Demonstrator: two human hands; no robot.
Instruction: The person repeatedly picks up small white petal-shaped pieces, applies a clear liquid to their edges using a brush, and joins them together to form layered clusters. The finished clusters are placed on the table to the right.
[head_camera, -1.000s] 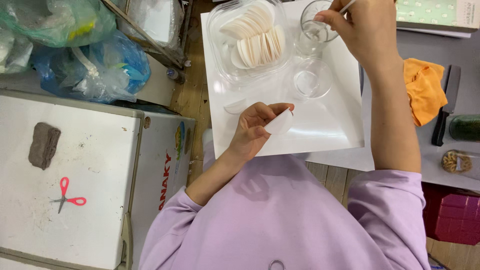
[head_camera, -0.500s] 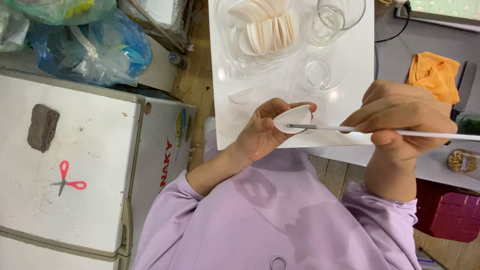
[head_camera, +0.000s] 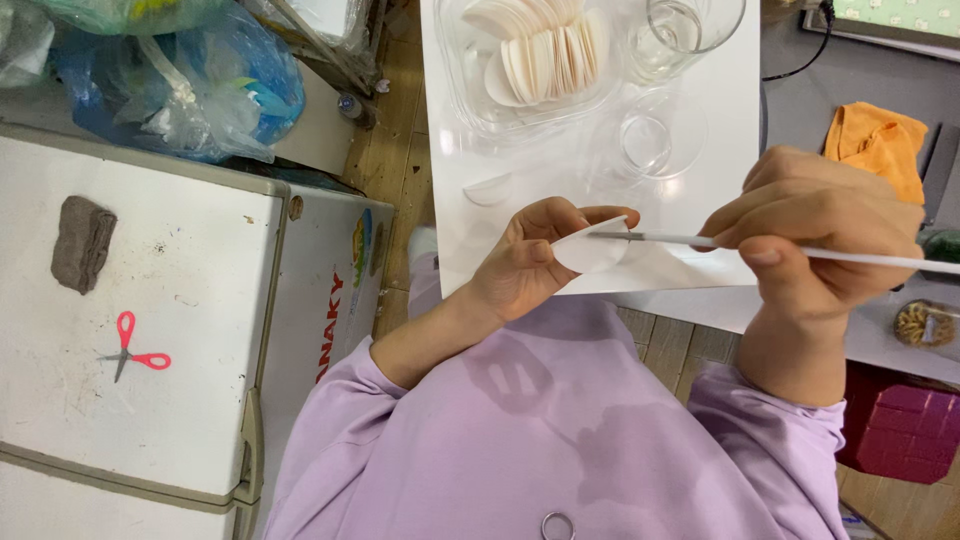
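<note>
Your left hand (head_camera: 535, 262), at the centre of the frame, pinches a thin white round wafer (head_camera: 592, 248) between thumb and curled fingers, holding it just over the near edge of the white tabletop (head_camera: 700, 200). Your right hand (head_camera: 815, 245), at centre right, is closed around a slim white stick (head_camera: 760, 248) that runs level across the frame; its tip touches the upper edge of the wafer, and its other end runs off the right edge.

Just above the left hand, a small half-round white piece (head_camera: 488, 188) lies flat on the tabletop. Above the wafer stands an empty clear glass dish (head_camera: 660, 140), and beyond it, at the top edge, a taller clear glass (head_camera: 692, 28). To the upper left of these sits a clear plastic tray (head_camera: 530, 70) with a row of the same white rounds stacked on edge inside it.

At the upper right, an orange cloth (head_camera: 878, 140) lies crumpled on a grey surface. At the left of the frame is a white chest-like cabinet (head_camera: 150, 330) with red-handled scissors (head_camera: 130, 350) and a dark grey rag (head_camera: 82, 242) on its lid. Blue and clear plastic bags (head_camera: 180, 80) are heaped in the upper left corner. Your lilac sleeves fill the bottom of the frame.
</note>
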